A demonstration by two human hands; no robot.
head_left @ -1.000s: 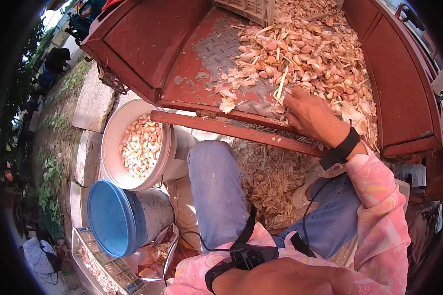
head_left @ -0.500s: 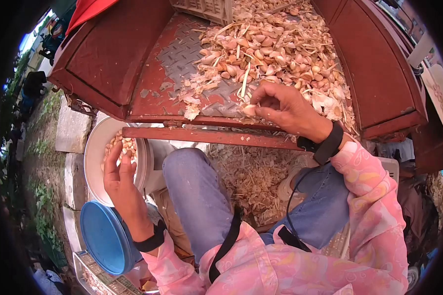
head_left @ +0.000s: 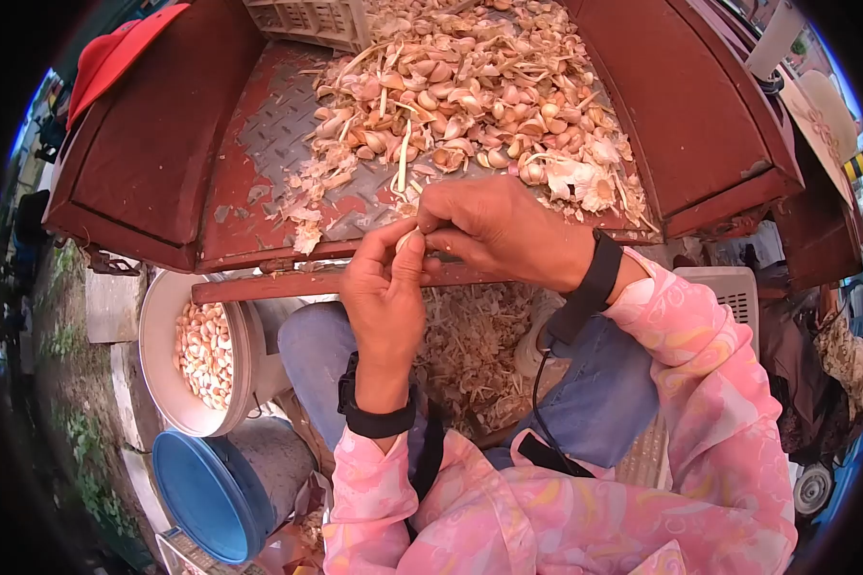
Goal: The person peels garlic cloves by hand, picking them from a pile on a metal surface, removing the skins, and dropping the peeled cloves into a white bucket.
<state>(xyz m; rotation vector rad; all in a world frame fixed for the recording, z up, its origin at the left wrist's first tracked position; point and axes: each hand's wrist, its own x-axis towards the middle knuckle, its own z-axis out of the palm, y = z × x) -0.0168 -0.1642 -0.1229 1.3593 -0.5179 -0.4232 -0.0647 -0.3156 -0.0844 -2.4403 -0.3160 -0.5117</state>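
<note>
Our left hand pinches a small garlic clove, largely covered by the fingers, between thumb and forefinger; our right hand meets it there, thumb and forefinger closed narrowly on the same clove. Both are raised over the front edge of the red metal cargo bed, where a heap of unpeeled garlic cloves lies among loose skins, near a plastic crate. Down to our left, a white bucket holds pale cloves, just beside a blue-topped bucket.
</note>
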